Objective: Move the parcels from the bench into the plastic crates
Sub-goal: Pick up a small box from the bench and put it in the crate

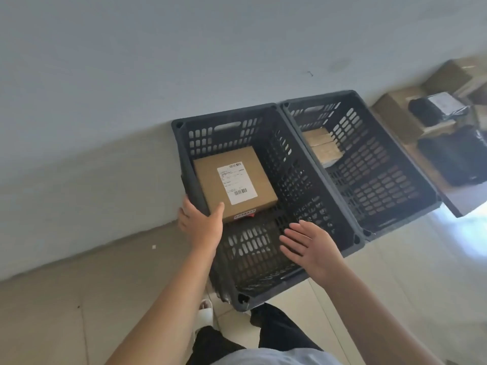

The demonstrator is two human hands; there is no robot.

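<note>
Here, cardboard parcel (234, 184) with white label seen inside near plastic crate (263, 283), at its left wall, gripped at near corner by left hand (201, 223), thumb laid on top. Right hand (307, 242) held flat, fingers straight, above crate, nothing grasped. Second crate (405, 180) set touching alongside, small boxes (322, 148) stacked within. Further parcels (432, 111) left on tabletop (466, 201) beyond.

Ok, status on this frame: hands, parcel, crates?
Left hand grips labelled cardboard parcel inside left crate. Right hand open, empty. Right crate holds small boxes.
</note>
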